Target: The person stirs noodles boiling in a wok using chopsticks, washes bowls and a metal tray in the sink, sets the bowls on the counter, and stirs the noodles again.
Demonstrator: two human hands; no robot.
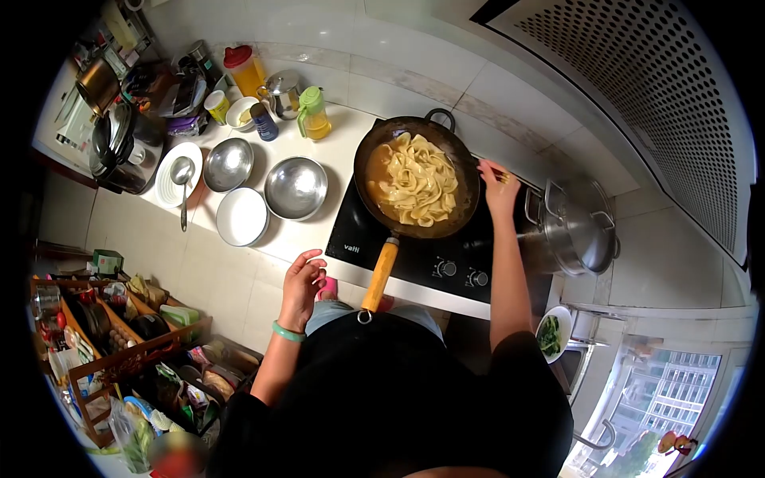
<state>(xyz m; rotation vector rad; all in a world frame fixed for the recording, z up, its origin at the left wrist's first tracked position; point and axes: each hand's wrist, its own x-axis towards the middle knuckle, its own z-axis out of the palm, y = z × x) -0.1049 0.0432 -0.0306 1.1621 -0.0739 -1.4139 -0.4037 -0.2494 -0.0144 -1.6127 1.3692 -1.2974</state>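
Note:
A dark wok (364, 179) stands on the black stove (344, 231), its wooden handle (381, 276) pointing toward my body. Wide pale noodles (418, 179) are heaped in it over a brownish liquid. My right hand (500, 183) is at the wok's right edge, thumb and fingers brought together; whatever it may hold is too small to make out. Left of the wooden handle, my left hand (304, 280) hovers with its fingers apart and slightly curled, holding nothing. A green bracelet (288, 331) circles the left wrist.
Metal bowls (296, 188), a white bowl (242, 217) and a plate with a spoon (182, 170) are on the left counter. Behind them stand an oil jug (314, 119) and bottles. Steel pots (580, 231) stand at the right; a bowl of greens (551, 334) sits lower right. A range hood (637, 88) overhangs.

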